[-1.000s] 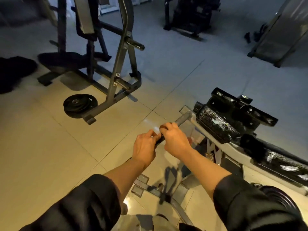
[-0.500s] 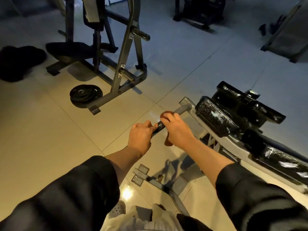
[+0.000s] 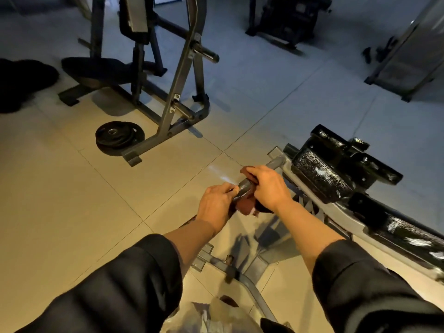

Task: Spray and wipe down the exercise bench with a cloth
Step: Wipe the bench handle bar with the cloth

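A grey handle bar (image 3: 275,163) sticks out from the exercise bench (image 3: 322,174), whose black pads glisten at the right. My right hand (image 3: 270,188) grips a dark red cloth (image 3: 245,206) wrapped around the bar's black grip (image 3: 242,187). The cloth's end hangs below the bar between both hands. My left hand (image 3: 215,201) curls round the near end of the same grip. No spray bottle is in view.
A grey weight machine (image 3: 177,92) stands on the tiled floor to the upper left, with black weight plates (image 3: 119,137) beside its foot. More dark equipment (image 3: 283,18) stands at the back. The bench's floor frame (image 3: 230,267) runs under my arms.
My right hand slid along the bar with the cloth, and more of the red cloth now shows under it. The view has shifted slightly; my left hand stays on the grip.
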Tool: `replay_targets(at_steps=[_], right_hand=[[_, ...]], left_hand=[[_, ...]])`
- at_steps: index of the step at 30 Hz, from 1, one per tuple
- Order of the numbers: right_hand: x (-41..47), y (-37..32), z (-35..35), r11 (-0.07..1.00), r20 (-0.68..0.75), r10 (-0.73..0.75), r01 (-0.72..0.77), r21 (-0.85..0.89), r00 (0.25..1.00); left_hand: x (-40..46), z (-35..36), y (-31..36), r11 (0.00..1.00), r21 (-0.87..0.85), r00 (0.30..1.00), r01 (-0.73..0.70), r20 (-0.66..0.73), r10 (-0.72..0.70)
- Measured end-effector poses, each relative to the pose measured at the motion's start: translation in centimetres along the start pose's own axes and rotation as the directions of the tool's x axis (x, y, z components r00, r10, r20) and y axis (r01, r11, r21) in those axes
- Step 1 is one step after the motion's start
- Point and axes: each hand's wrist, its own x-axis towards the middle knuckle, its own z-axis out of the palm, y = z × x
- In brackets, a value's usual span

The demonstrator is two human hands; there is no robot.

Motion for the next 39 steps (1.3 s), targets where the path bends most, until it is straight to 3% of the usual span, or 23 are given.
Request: replay_targets(at_steps=[4, 7, 16, 18, 22, 25, 32, 37, 39], right_hand=[[-0.5, -2.3, 1.9, 0.991, 0.024, -0.052, 0.054, -0.121, 0.998], [-1.0, -3.5, 3.3, 0.982, 0.055, -0.087, 0.095, -0.164, 0.995], [-2.4, -6.6, 4.4, 0.909, 0.334, -0.219, 0.316, -0.271, 0.917], [-1.9, -5.5, 2.9, 0.897, 0.327, -0.215, 0.318, -0.305, 0.92], [-0.3, -2.4, -0.3, 0.919, 0.171, -0.023, 0.088, -0.384, 0.985], [-0.8, -3.0, 0.3, 0.918, 0.123, 0.005, 0.045, -0.395, 0.992], [-4.3, -8.8, 6.4, 0.95, 0.209, -0.144, 0.195, -0.245, 0.967], [-4.0, -7.5, 4.4, 0.908, 0.305, -0.203, 0.295, -0.297, 0.931], [-2.8, -6.1, 2.6, 0.906, 0.253, -0.16, 0.244, -0.347, 0.954]], left_hand=[[-3.5, 0.9, -1.4, 1.0, 0.003, 0.979, -0.009, -0.202, 0.009], [-6.2, 0.9, -3.1, 0.999, 0.029, 0.966, 0.044, -0.257, -0.035], [-7.7, 0.7, -3.7, 0.979, 0.193, 0.978, 0.064, -0.208, -0.023], [-7.8, 0.8, -3.8, 0.972, 0.227, 0.977, 0.066, -0.211, -0.017], [-7.9, 1.1, -3.8, 0.963, 0.25, 0.98, 0.097, -0.193, -0.048], [-8.0, 1.1, -3.7, 0.966, 0.243, 0.982, 0.091, -0.181, -0.047], [-7.9, 1.1, -3.9, 0.969, 0.238, 0.99, 0.07, -0.134, -0.038], [-8.1, 1.1, -4.2, 0.966, 0.255, 0.992, 0.047, -0.127, -0.015], [-8.0, 1.2, -4.4, 0.961, 0.272, 0.991, 0.054, -0.129, -0.019]])
